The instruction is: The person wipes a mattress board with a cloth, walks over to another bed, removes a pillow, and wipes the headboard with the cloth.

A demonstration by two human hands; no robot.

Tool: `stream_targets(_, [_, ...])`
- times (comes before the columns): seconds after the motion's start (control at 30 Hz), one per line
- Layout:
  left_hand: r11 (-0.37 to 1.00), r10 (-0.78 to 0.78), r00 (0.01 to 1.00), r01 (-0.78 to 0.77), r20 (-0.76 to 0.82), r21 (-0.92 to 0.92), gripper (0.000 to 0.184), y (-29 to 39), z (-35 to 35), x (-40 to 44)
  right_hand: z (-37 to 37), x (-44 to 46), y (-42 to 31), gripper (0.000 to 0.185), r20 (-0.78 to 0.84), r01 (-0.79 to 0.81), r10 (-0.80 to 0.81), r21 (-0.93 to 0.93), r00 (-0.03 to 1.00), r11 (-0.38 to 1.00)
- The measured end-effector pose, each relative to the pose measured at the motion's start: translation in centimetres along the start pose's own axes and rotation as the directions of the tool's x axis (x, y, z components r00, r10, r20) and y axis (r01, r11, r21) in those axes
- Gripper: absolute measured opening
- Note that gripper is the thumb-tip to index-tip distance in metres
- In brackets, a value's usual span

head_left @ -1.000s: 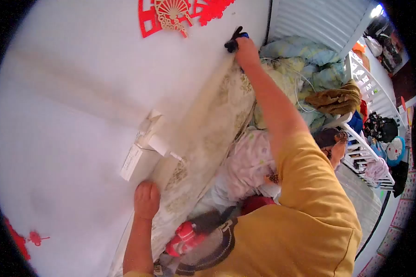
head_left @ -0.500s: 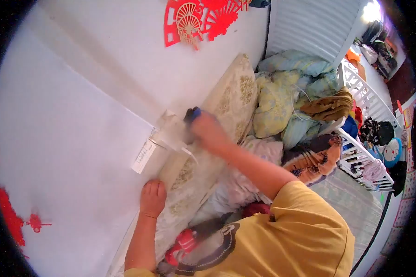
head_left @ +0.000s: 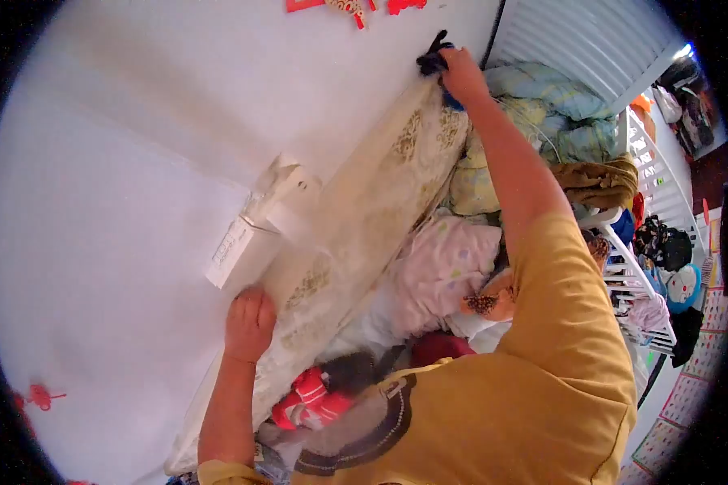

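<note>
At the top, my right hand [head_left: 463, 75] is closed round a dark cloth [head_left: 433, 59] against the white wall [head_left: 121, 202], by the upper end of a cream, gold-patterned padded headboard [head_left: 380, 186]. My left hand [head_left: 251, 323] rests with its fingers close together at the wall and the headboard's edge, just below a white box-like fixture [head_left: 239, 246] with small print. Nothing shows in that hand, though its palm side is hidden. A blurred white piece [head_left: 295, 222] juts from the fixture over the headboard.
Yellow and blue bedding [head_left: 542, 105] lies by a white corrugated panel [head_left: 578, 44]. A pink blanket [head_left: 445, 259] and a red-and-white item [head_left: 309, 400] are below. The white rail [head_left: 635, 271] at right holds clothes. Red decorations [head_left: 40, 396] hang on the wall.
My right hand came down to the white fixture with the dark cloth, then went back up to the headboard's upper end. My left hand has stayed near the fixture. The view has shifted.
</note>
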State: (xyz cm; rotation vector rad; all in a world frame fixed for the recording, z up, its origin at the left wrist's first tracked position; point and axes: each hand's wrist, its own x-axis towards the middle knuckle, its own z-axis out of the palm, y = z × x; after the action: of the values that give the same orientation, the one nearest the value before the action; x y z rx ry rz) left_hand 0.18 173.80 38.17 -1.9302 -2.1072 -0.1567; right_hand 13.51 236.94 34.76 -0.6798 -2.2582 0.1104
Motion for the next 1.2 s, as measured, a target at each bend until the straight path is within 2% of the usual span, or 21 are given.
stream_targets(0.07, [0.999, 0.014, 0.999, -0.012, -0.035, 0.031, 0.029, 0.2, -0.2, 0.3, 0.9, 1.0, 1.2, 0.031, 0.02, 0.025, -0.023, -0.16, 1.0, 0.987])
stream_targets(0.17, [0.998, -0.032, 0.999, 0.032, 0.008, -0.045, 0.03, 0.4, -0.5, 0.5, 0.7, -0.6, -2.4, 0.029, 0.001, -0.159, 0.16, -0.098, 0.987, 0.982])
stream_targets(0.2, [0.994, -0.059, 0.997, 0.062, 0.042, -0.085, 0.03, 0.3, -0.8, 0.4, 2.6, -1.5, -1.8, 0.027, -0.102, -0.149, 0.143, -0.053, 0.985, 0.988])
stream_targets(0.3, [0.999, 0.009, 0.999, -0.008, -0.033, 0.05, 0.03, 0.2, -0.4, 0.0, -0.7, -4.9, -9.4, 0.028, 0.022, -0.046, 0.047, -0.021, 0.999, 0.999])
stream_targets(0.4, [0.999, 0.005, 0.999, -0.004, -0.032, 0.037, 0.029, 0.1, -0.3, -0.1, -0.3, -10.0, -16.4, 0.027, -0.029, 0.072, -0.069, 0.128, 0.997, 0.989])
stream_targets(0.47, [0.999, -0.014, 0.999, 0.015, -0.041, 0.039, 0.027, 0.4, -0.4, -0.1, 1.7, -14.4, -21.3, 0.028, 0.074, 0.165, -0.172, 0.094, 0.982, 0.982])
stream_targets(0.5, [0.999, -0.022, 0.999, 0.023, -0.043, 0.038, 0.026, 0.5, -0.5, 0.0, -0.8, -14.8, -25.9, 0.026, 0.197, -0.025, -0.04, 0.317, 0.98, 0.948])
stream_targets(0.57, [0.999, -0.02, 0.997, 0.022, -0.071, 0.031, 0.025, 0.8, -0.9, 0.6, -2.7, -18.3, -33.7, 0.026, 0.263, -0.208, 0.059, 0.585, 0.963, 0.784])
stream_targets(0.63, [0.999, -0.007, 0.996, 0.012, -0.085, 0.052, 0.024, 0.9, -1.3, 0.7, -4.5, -19.8, -36.6, 0.029, 0.106, 0.0, -0.086, 0.63, 0.991, 0.776])
stream_targets(0.67, [0.997, 0.004, 0.996, 0.002, -0.084, 0.074, 0.024, 0.8, -1.3, 0.7, -5.9, -19.8, -37.1, 0.032, 0.04, 0.174, -0.24, 0.576, 0.97, 0.799])
stream_targets(0.7, [0.996, 0.016, 0.996, -0.009, -0.082, 0.094, 0.024, 0.7, -1.3, 0.8, -7.0, -19.5, -37.3, 0.034, -0.011, 0.342, -0.391, 0.507, 0.92, 0.791])
stream_targets(0.8, [0.997, 0.016, 0.997, -0.01, -0.082, 0.073, 0.023, 0.6, -0.7, 0.7, -1.5, -19.7, -33.7, 0.039, 0.192, 0.284, -0.475, 0.593, 0.859, 0.754])
stream_targets(0.83, [0.998, -0.001, 0.999, 0.004, -0.051, 0.061, 0.023, 0.7, -0.6, 0.5, -2.3, -18.7, -32.7, 0.038, 0.371, -0.22, -0.196, 0.819, 0.908, 0.531])
stream_targets(0.9, [0.999, -0.033, 0.999, 0.033, 0.002, 0.043, 0.022, 0.8, -0.9, 0.7, -2.4, -16.3, -29.0, 0.033, 0.337, -0.226, -0.102, 0.797, 0.936, 0.56])
stream_targets(0.93, [0.999, -0.047, 0.999, 0.047, 0.008, 0.023, 0.022, 0.8, -0.9, 0.8, -1.6, -15.1, -26.5, 0.029, 0.099, 0.242, -0.336, 0.509, 0.937, 0.826])
stream_targets(1.0, [0.997, -0.072, 0.997, 0.072, 0.022, -0.016, 0.021, 0.8, -0.8, 0.8, -3.2, -12.5, -23.1, 0.024, 0.063, 0.283, -0.358, 0.492, 0.932, 0.823])
stream_targets(1.07, [0.999, -0.04, 0.999, 0.04, 0.013, -0.026, 0.021, 0.2, -0.3, 0.9, -2.9, -10.1, -18.4, 0.025, 0.041, 0.247, -0.292, 0.427, 0.956, 0.87])
stream_targets(1.1, [0.999, -0.028, 1.0, 0.028, 0.009, -0.032, 0.021, 0.2, -0.5, 0.5, -0.2, -10.4, -15.5, 0.041, 0.034, 0.196, -0.228, 0.397, 0.973, 0.896])
stream_targets(1.13, [0.998, -0.038, 0.999, 0.039, 0.02, -0.041, 0.021, 0.3, -0.6, 0.4, -0.9, -9.3, -14.1, 0.044, 0.035, 0.188, -0.211, 0.326, 0.977, 0.927])
stream_targets(1.17, [0.998, -0.048, 0.998, 0.049, 0.028, -0.049, 0.021, 0.4, -0.8, 0.5, -0.2, -8.4, -11.8, 0.044, -0.049, 0.262, -0.261, 0.336, 0.964, 0.905])
stream_targets(1.2, [0.997, -0.058, 0.998, 0.059, 0.031, -0.055, 0.021, 0.4, -0.7, 0.6, -0.1, -7.5, -10.3, 0.042, -0.006, 0.177, -0.184, 0.296, 0.983, 0.939])
